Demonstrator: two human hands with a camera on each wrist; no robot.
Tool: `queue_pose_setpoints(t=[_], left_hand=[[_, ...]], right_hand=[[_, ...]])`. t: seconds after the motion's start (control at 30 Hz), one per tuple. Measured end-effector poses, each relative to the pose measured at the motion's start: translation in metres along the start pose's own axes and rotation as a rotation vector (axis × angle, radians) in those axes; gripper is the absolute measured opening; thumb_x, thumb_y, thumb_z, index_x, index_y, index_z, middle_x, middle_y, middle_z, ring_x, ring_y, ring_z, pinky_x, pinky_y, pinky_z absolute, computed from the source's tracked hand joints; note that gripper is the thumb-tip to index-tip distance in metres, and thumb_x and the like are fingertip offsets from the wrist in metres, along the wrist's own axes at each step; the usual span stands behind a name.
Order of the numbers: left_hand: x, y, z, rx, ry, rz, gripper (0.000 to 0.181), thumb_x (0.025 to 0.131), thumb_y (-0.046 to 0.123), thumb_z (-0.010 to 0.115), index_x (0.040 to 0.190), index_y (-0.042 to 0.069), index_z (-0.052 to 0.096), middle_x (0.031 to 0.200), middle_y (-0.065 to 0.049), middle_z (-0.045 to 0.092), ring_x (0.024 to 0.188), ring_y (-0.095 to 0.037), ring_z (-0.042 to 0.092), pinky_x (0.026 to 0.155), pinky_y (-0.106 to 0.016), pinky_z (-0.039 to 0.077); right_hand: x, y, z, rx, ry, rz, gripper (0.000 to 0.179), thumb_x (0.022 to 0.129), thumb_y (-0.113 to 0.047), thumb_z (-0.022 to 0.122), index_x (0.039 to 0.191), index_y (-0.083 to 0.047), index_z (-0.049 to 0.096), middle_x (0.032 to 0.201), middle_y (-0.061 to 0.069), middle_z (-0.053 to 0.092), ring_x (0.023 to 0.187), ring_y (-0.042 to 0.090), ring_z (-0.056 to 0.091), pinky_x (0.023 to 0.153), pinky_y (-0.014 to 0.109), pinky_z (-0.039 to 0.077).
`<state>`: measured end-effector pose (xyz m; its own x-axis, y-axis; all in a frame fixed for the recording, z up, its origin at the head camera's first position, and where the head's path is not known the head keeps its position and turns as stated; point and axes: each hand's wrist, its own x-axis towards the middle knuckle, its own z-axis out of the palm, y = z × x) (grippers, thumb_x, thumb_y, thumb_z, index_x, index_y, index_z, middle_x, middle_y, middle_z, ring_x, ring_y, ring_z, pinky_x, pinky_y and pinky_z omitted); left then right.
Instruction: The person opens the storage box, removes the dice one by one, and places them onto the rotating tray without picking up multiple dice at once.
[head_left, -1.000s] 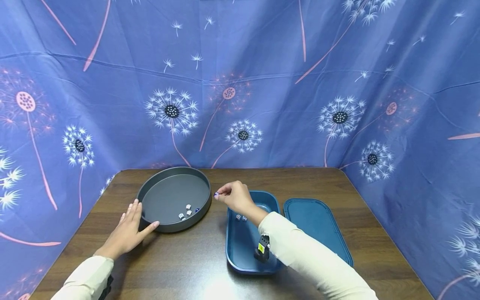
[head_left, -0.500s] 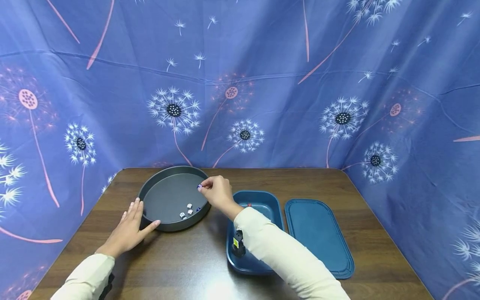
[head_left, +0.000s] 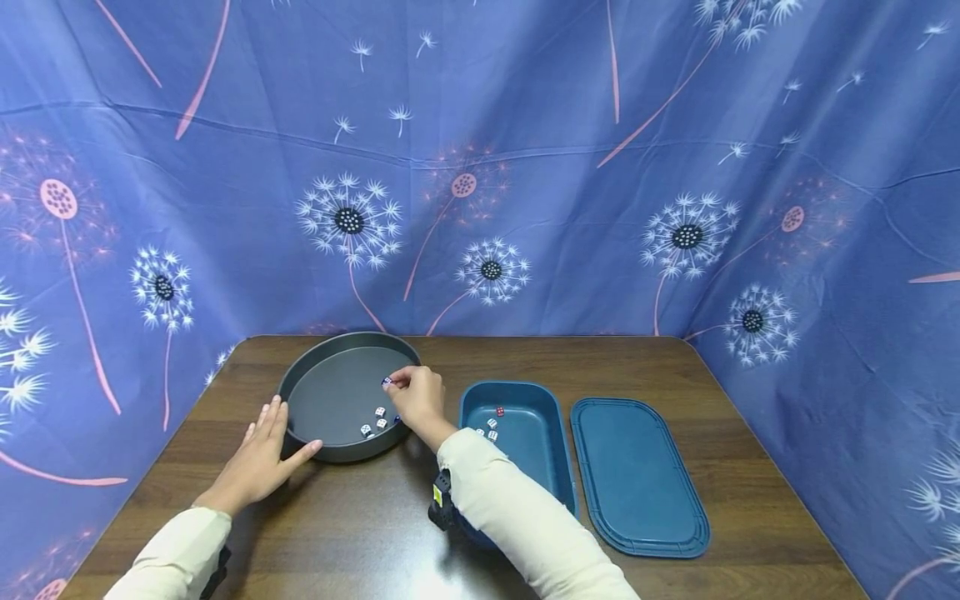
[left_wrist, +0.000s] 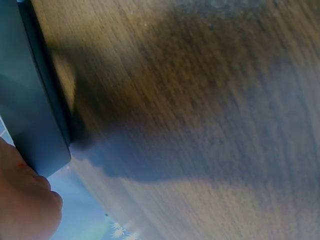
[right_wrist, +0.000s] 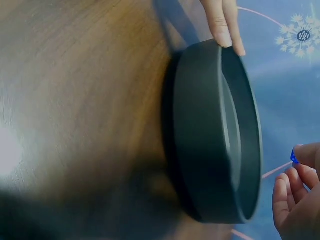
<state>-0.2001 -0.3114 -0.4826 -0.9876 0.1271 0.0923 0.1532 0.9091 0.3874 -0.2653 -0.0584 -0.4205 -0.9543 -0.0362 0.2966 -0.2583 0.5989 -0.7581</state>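
Cream sleeves frame the near tabletop (head_left: 360,525). Since a second ago the right hand (head_left: 418,400) has swung from above the blue bin (head_left: 558,467) to over the grey round pan (head_left: 300,379), fingers pinching a blue die (head_left: 387,381). Left hand (head_left: 258,458) rests spread against the pan's rim throughout. No readable writing anywhere.

On the tabletop (head_left: 375,517) the round pan (head_left: 318,400) sits on the left, the box (head_left: 543,442) is beside it on the right, and the lid (head_left: 637,475) lies right of the box. Dice (head_left: 372,423) lie in the pan, and more dice (head_left: 491,427) lie in the box.
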Motion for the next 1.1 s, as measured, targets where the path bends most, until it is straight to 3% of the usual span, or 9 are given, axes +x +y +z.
queue_pose_setpoints(t=[0.23,0.6,0.93,1.1], left_hand=[[0.0,-0.001,0.0,-0.001,0.008,0.002,0.101,0.092,0.059,0.05,0.147,-0.015,0.009,0.155,-0.032,0.001,0.143,-0.047,0.0,0.112,-0.064,0.01],[0.0,0.002,-0.002,-0.012,0.001,0.004,0.101,0.092,0.059,0.05,0.146,-0.016,0.009,0.155,-0.033,0.0,0.143,-0.048,0.0,0.112,-0.064,0.009],[0.001,0.002,-0.003,-0.009,-0.001,0.003,0.101,0.092,0.059,0.049,0.146,-0.016,0.009,0.155,-0.033,0.001,0.143,-0.047,-0.002,0.112,-0.064,0.009],[0.0,0.001,-0.003,-0.012,-0.009,-0.002,0.101,0.093,0.059,0.049,0.146,-0.016,0.008,0.155,-0.033,0.0,0.143,-0.047,-0.002,0.113,-0.064,0.009]], right_hand=[[-0.006,0.013,0.02,0.02,0.034,0.073,0.005,0.077,-0.015,0.08,0.079,-0.011,0.077,0.068,-0.004,0.07,0.061,0.004,0.06,0.06,0.02,0.046],[-0.011,0.019,0.031,0.062,0.084,0.134,0.005,0.075,-0.013,0.081,0.077,-0.011,0.077,0.066,-0.004,0.07,0.06,0.005,0.059,0.059,0.022,0.047],[-0.012,0.017,0.036,-0.002,0.166,0.092,0.009,0.072,-0.012,0.083,0.079,-0.011,0.079,0.064,-0.005,0.07,0.061,0.01,0.064,0.058,0.026,0.048],[-0.011,0.019,0.034,0.018,0.132,0.103,0.008,0.074,-0.013,0.082,0.081,-0.013,0.079,0.067,-0.004,0.071,0.065,0.01,0.065,0.059,0.025,0.049]])
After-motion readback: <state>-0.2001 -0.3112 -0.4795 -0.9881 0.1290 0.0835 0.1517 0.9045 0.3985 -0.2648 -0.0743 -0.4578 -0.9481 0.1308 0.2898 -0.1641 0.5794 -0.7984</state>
